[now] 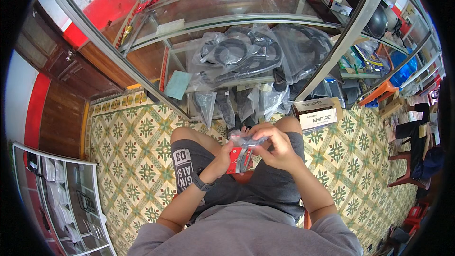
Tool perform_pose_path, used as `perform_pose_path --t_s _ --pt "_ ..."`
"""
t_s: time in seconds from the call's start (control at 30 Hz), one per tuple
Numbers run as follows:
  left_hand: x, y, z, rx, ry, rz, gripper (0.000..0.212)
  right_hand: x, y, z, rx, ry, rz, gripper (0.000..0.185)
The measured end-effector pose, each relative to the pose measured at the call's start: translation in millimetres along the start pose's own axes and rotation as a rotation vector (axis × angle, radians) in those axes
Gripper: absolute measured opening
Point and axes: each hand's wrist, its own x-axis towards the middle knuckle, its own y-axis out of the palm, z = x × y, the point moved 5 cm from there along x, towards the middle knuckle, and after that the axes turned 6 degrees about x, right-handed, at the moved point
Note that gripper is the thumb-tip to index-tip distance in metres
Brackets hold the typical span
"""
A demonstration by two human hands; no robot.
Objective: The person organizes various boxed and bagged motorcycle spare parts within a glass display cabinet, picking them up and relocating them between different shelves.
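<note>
Between my knees, my left hand point(223, 158) grips a small red and grey printed box point(239, 160). Just above that box is a clear plastic bag point(245, 138) with something dark inside, too small to make out. Fingers of my right hand point(279, 147) pinch the bag's right side. The bag's left end touches my left thumb, and it partly covers the top of the box. A dark watch is on my left wrist.
Ahead stands a glass display cabinet point(192, 26) with bagged black rings point(231, 51) on its lower shelf. Bagged parts point(204, 105) hang near the floor. An open carton point(317, 115) lies beyond my right knee. A second glass case point(58, 199) is at left, a red plastic chair point(408, 163) at right.
</note>
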Motion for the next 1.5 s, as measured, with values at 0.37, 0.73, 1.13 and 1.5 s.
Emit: perform_pose_path --t_s 0.37,0.73,1.13,1.5 --pt "-2.0 -12.2 18.0 0.239 -0.041 -0.096 0.076 -15.3 13.4 -29.4 0.424 0.328 -0.201 0.031" --pt "-5.2 -3.4 -3.3 0.346 0.071 -0.121 0.074 10.9 -20.1 6.6 0.009 0.076 0.036 0.034" --pt "-12.1 -3.7 -28.3 0.518 0.242 -0.183 0.08 17.5 -12.4 24.7 -0.206 -0.089 -0.064 0.029" --pt "-20.9 3.1 -35.0 0.397 0.131 -0.088 0.06 -9.0 -30.3 11.6 -0.037 0.131 -0.685 0.053"
